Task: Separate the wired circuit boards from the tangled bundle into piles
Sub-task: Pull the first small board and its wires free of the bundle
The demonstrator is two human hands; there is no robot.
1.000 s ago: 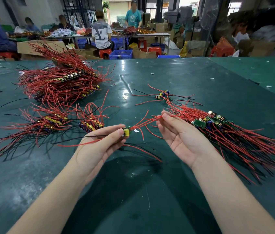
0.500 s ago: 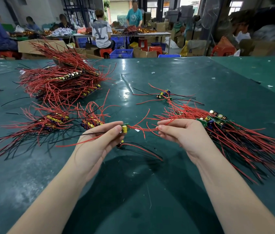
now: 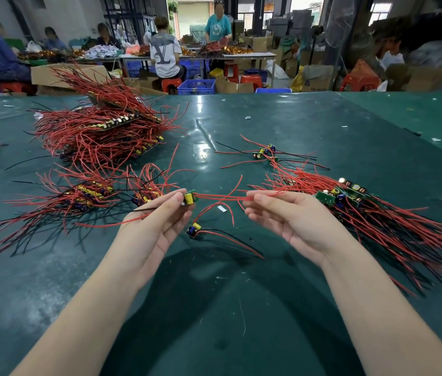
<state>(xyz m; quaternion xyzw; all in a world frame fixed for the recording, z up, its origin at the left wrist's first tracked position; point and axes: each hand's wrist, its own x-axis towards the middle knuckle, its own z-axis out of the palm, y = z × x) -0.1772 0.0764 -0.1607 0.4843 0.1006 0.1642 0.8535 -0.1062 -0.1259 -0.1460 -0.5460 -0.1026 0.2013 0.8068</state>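
Note:
My left hand (image 3: 157,223) pinches a small circuit board (image 3: 189,198) with a yellow part, held above the green table (image 3: 214,308). Its red wires (image 3: 222,197) run right to my right hand (image 3: 293,217), whose fingertips pinch them. A second board (image 3: 193,228) with a blue part and red and black leads lies on the table just under my left hand. The tangled bundle (image 3: 371,213) of boards and red wires lies to the right of my right hand. Two sorted piles (image 3: 86,194) (image 3: 149,195) lie to the left.
A big heap of wired boards (image 3: 105,134) sits at the back left. A few loose boards (image 3: 264,153) lie at mid-table. A small white scrap (image 3: 222,208) lies between my hands. Beyond the table's far edge are cardboard boxes, crates, stools and seated people.
My hands have drawn apart, stretching the red wires between them. My right hand turned palm up. A second board with a blue part now lies under my left hand.

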